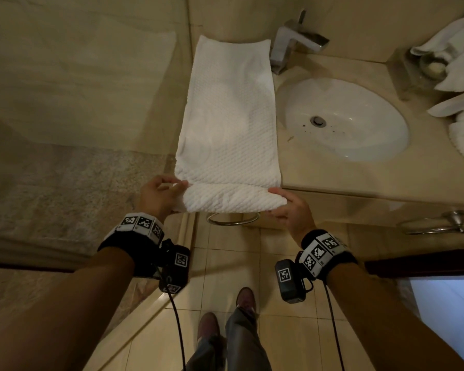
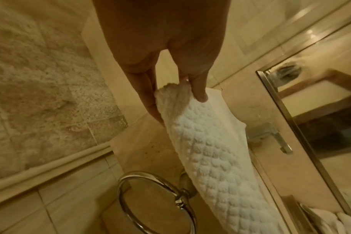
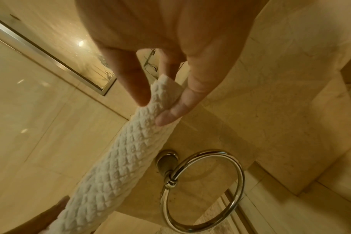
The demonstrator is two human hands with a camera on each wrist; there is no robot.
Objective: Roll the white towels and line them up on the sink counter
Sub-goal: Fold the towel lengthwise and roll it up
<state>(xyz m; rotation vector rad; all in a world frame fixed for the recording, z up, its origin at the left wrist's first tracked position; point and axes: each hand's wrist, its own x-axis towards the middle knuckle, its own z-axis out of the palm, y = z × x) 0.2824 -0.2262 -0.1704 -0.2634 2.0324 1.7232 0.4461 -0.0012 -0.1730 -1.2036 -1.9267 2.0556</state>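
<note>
A white textured towel (image 1: 227, 121) lies lengthwise on the beige sink counter (image 1: 319, 180), left of the basin. Its near end is turned over into a first fold (image 1: 233, 198) at the counter's front edge. My left hand (image 1: 162, 192) pinches the left end of that fold (image 2: 206, 142), thumb on top and fingers below. My right hand (image 1: 284, 203) pinches the right end (image 3: 130, 155) the same way. More white towels (image 1: 461, 76) lie crumpled at the counter's far right.
A white oval basin (image 1: 346, 119) with a chrome faucet (image 1: 289, 41) sits right of the towel. A chrome towel ring (image 1: 232, 219) hangs under the counter edge below the fold. A second one (image 1: 437, 226) hangs further right. A glass wall stands at left.
</note>
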